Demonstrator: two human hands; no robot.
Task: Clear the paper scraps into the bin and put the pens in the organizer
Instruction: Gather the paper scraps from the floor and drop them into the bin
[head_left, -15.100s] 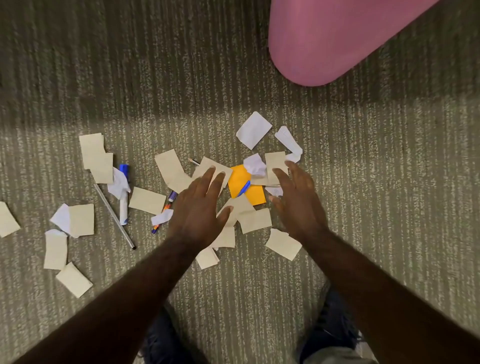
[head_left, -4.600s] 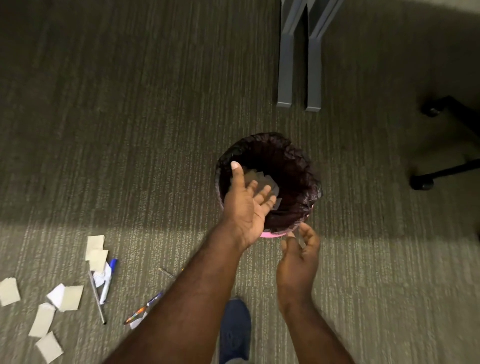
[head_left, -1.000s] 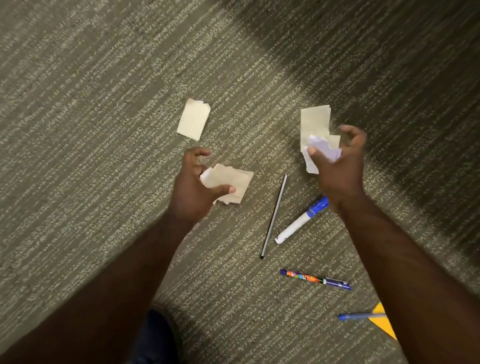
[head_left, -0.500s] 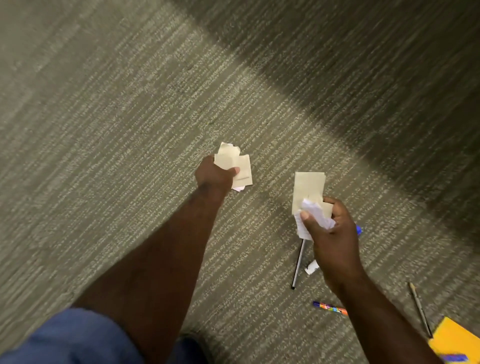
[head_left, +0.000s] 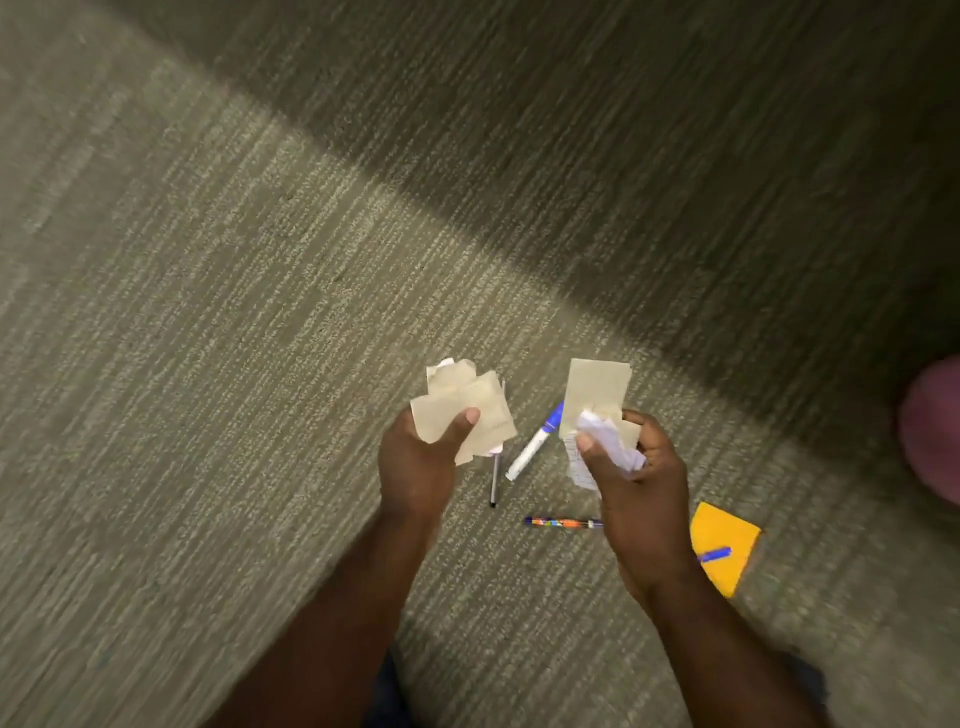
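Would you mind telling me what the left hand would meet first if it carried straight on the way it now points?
Probably only carpet: the left hand, holding tan paper scraps, points up-frame, where the way looks free, though depth is unclear.

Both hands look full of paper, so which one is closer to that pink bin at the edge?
Right hand: its paper scraps are nearer the pink bin at the right edge than the left hand.
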